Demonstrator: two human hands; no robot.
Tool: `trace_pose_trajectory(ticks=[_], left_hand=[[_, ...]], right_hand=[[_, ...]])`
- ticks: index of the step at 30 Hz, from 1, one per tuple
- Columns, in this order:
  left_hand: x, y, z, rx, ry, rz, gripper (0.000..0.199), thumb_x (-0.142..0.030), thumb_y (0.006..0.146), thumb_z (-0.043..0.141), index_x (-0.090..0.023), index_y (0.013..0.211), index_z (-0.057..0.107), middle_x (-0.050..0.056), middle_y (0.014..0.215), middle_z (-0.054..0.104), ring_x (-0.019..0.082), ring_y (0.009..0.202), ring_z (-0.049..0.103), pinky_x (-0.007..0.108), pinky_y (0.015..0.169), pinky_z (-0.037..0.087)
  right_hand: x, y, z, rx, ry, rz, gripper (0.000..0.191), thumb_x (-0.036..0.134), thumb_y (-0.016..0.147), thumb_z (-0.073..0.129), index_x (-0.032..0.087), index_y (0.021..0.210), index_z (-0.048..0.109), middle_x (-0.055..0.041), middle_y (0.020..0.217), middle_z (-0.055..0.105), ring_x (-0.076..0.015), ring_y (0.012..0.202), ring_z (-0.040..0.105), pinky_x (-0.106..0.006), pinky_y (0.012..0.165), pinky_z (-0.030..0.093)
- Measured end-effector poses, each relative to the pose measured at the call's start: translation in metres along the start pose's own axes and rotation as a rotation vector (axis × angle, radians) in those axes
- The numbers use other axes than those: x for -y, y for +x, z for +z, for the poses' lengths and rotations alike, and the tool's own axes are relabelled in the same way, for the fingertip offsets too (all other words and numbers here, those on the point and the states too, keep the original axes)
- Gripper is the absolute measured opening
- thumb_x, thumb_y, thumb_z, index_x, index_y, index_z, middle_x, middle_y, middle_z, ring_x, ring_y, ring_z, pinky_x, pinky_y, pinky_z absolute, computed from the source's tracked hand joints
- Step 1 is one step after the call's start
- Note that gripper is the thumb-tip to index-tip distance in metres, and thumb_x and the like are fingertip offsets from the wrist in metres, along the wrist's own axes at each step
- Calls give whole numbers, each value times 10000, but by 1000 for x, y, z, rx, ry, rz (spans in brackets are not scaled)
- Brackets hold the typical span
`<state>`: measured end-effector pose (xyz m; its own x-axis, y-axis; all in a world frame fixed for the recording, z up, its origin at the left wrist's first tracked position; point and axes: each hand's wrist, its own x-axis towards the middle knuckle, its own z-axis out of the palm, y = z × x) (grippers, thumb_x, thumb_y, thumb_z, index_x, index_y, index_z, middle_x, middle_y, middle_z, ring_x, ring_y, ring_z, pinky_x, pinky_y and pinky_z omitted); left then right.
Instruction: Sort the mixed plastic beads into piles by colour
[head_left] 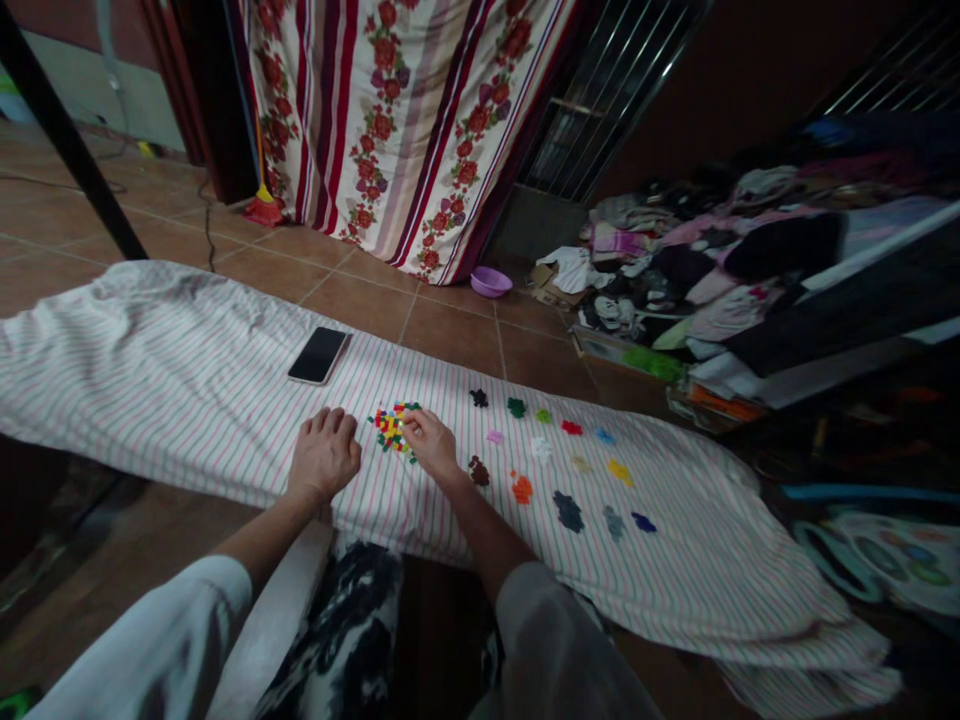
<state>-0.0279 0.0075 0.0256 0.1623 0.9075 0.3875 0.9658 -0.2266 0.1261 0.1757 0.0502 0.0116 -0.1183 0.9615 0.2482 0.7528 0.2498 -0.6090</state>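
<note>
A pile of small mixed-colour pieces (390, 430), like tiny bricks or beads in yellow, red, green and white, lies on the striped cloth. At the pile's right side is my right hand (433, 445), its thumb and fingers pinched together over the pieces. What sits between those fingertips is too small to make out. Left of the pile, my left hand (324, 458) rests palm down on the cloth, fingers loosely bent, with nothing seen in it. Sorted single-colour heaps spread to the right, including black (478, 398), red (571, 427), orange (521, 488) and dark grey (568, 511).
A phone (319, 356) lies on the striped cloth (187, 370), beyond my left hand. Past the far edge are a tiled floor, a purple bowl (491, 282), a flowered curtain (405, 120) and a red broom (263, 207). Clothes are heaped (705, 250) at the right.
</note>
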Motion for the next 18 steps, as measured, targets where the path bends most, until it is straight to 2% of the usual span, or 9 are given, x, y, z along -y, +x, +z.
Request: trace_pose_trajectory(ticks=[6, 10, 14, 18], left_hand=[[0, -1, 0, -19, -5, -6, 248, -236, 835, 445, -179, 1019, 601, 116, 1161, 613, 301, 1158, 504, 441, 923, 399], [1, -1, 0, -24, -17, -6, 259, -242, 841, 442, -179, 1033, 605, 112, 1160, 617, 295, 1151, 510, 437, 923, 401], [1, -1, 1, -31, -18, -10, 274, -243, 842, 444, -174, 1052, 607, 112, 1168, 619, 291, 1153, 512, 435, 925, 404], [2, -1, 3, -38, -9, -3, 279, -245, 846, 442, -173, 1057, 608, 110, 1183, 620, 292, 1164, 508, 433, 934, 402]], right_hand=[[-6, -3, 5, -80, 196, 29, 165, 295, 810, 544, 240, 914, 660, 20, 803, 659, -123, 674, 606, -233, 653, 488], [-9, -1, 6, -161, 318, 139, 159, 354, 812, 531, 233, 885, 605, 21, 750, 662, -126, 612, 624, -231, 578, 497], [-12, 0, 6, -166, 484, 248, 177, 385, 810, 530, 240, 909, 551, 42, 706, 651, -117, 513, 619, -192, 424, 439], [-13, 1, 4, -177, 630, 298, 186, 378, 790, 555, 245, 916, 523, 69, 628, 609, -108, 451, 594, -165, 346, 382]])
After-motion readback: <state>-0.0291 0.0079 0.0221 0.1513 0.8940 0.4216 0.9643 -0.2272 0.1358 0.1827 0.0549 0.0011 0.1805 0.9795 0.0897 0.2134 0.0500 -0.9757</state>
